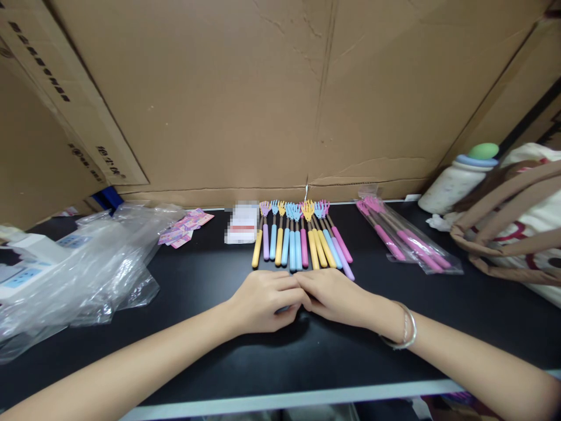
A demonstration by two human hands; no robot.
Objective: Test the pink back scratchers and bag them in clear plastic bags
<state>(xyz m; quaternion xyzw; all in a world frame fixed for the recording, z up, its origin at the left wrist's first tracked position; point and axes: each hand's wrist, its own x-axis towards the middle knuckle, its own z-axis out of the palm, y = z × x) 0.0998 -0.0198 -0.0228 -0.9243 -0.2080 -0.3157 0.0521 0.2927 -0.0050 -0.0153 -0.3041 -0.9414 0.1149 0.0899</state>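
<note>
My left hand (263, 301) and my right hand (335, 295) rest together on the black table (197, 345), fingertips touching, fingers curled closed around something small and bluish that I cannot make out. Just beyond them lies a row of several small back scratchers (298, 240) with yellow, blue, purple and pink handles and claw-shaped heads. A silver bangle (405, 327) sits on my right wrist.
Clear plastic bags (87, 269) pile up at the left, with pink cards (186, 228) and a white label (242, 225) behind. A bag of pink scratchers (407, 240) lies right. A bottle (460, 178) and tote bag (517, 222) stand far right. Cardboard walls (245, 93) close the back.
</note>
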